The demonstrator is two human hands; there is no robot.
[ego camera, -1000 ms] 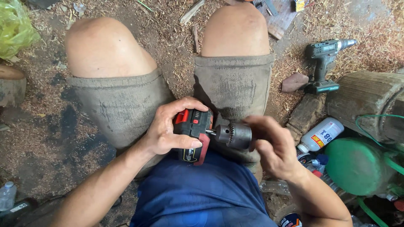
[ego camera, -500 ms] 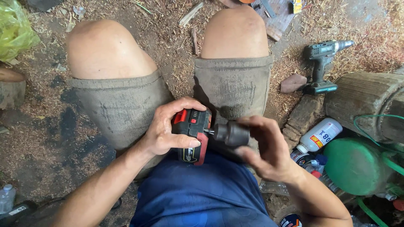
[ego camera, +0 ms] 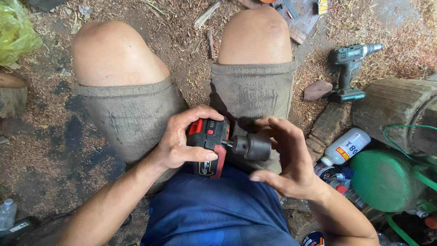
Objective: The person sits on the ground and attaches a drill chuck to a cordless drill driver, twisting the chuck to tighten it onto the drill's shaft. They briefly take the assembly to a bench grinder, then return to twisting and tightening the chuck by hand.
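Chuck work is the step in hand, as I read it: my left hand (ego camera: 180, 148) is clamped around the red and black cordless drill (ego camera: 208, 146) at the centre of the frame, over my lap, while my right hand (ego camera: 289, 161) curls loosely about the dark chuck (ego camera: 252, 146) at the tool's nose. Its fingers (ego camera: 273, 125) arch over the chuck; I cannot tell whether they press on it or only hover, and I would call that hand open, not gripping. No bit shows in the chuck from this angle. My judgement is that the next move calls for a firm hold on the drill body and a sure, even grip round the chuck collar, since the tool rests on nothing but my hand.

As for containers, a white bottle (ego camera: 346, 146) with a dark cap lies on its side at the right of the frame, its contents hidden. Just beside it sits a round green vessel (ego camera: 384, 180), and I cannot see inside. A yellow-green plastic bag (ego camera: 16, 32) bulges in the upper left, with unclear contents. A second, teal cordless drill (ego camera: 348, 68) stands on the sawdust-strewn ground (ego camera: 41, 150) in the upper right.
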